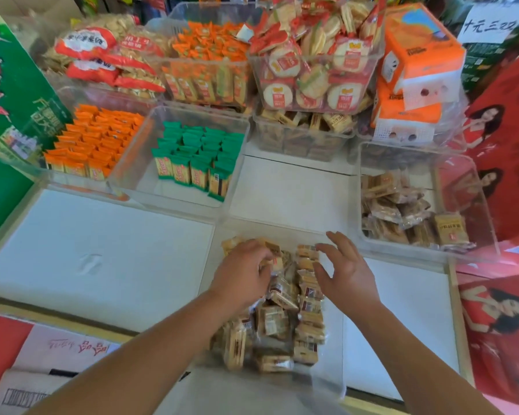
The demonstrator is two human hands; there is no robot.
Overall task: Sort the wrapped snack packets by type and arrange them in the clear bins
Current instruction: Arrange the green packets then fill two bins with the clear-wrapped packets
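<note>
A clear bin in front of me holds several tan and brown wrapped snack packets. My left hand curls its fingers round tan packets at the far left of that pile. Beside it, my right hand hovers over the packets with fingers spread and holds nothing. More tan packets lie in a clear bin at the right. Behind stand a bin of green packets and a bin of orange packets.
Stacked bins at the back hold orange packets, round rice crackers and tan packets. Orange tissue packs sit at the back right. Red cartons flank the right, a green carton the left. White shelf surface lies left.
</note>
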